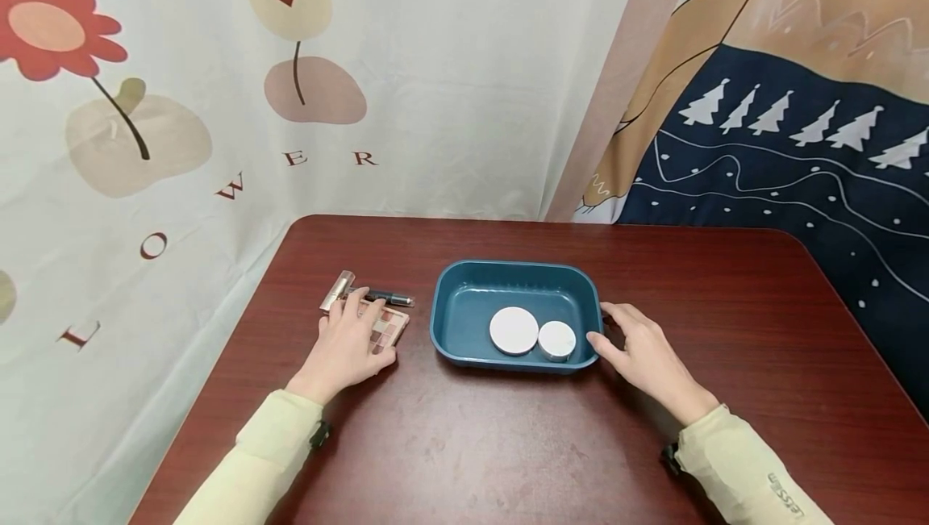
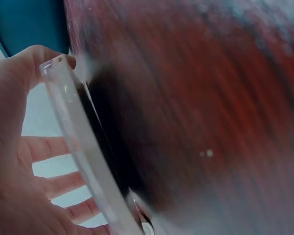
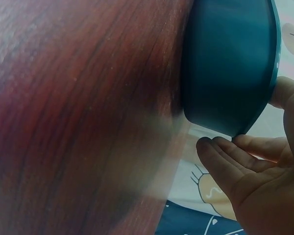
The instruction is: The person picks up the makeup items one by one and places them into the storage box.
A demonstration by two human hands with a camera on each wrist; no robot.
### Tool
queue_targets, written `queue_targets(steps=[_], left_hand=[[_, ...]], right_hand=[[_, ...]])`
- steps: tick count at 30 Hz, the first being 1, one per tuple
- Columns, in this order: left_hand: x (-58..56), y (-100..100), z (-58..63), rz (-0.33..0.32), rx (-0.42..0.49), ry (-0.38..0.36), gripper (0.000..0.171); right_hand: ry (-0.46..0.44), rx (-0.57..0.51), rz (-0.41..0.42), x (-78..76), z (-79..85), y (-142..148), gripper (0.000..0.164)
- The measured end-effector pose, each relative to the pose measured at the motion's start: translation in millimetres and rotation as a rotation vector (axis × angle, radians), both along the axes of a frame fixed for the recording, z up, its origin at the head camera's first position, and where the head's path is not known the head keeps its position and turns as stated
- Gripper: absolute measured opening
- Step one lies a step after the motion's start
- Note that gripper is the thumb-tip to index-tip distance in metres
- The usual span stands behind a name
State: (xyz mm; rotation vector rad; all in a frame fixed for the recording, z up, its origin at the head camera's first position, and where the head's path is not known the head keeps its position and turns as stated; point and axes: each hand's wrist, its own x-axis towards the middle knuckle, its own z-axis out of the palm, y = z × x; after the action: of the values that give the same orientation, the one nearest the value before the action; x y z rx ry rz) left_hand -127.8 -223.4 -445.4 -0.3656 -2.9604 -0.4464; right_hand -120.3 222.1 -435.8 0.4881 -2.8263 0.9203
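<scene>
My left hand (image 1: 347, 349) lies over an eyeshadow palette (image 1: 388, 327) on the left of the table, its fingers spread across the pans. In the left wrist view the thumb curls round one end of the palette (image 2: 90, 147), seen edge-on. My right hand (image 1: 648, 356) holds the right end of a blue plastic basin (image 1: 453, 267), with the thumb over the rim and the fingers along the outer wall. The right wrist view shows the fingertips (image 3: 206, 144) at the corner of the basin (image 3: 230, 63). Inside it sit two round white-lidded containers, one larger (image 1: 514, 331), one smaller (image 1: 556, 340).
Just beyond the left hand lie a clear-capped tube (image 1: 337, 291) and a dark slim cosmetic stick (image 1: 392, 297). All of this stands on a reddish-brown wooden table (image 1: 464, 444). Printed curtains (image 1: 450, 81) hang behind the table's far edge and along its sides.
</scene>
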Motion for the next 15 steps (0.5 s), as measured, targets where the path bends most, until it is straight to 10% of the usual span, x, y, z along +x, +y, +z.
queue_targets(steps=[15], left_hand=[[0.1, 5.7, 5.7, -0.041, -0.026, 0.124, 0.043]], right_hand=[[-0.014, 0.007, -0.003, 0.2, 1.1, 0.0, 0.052]])
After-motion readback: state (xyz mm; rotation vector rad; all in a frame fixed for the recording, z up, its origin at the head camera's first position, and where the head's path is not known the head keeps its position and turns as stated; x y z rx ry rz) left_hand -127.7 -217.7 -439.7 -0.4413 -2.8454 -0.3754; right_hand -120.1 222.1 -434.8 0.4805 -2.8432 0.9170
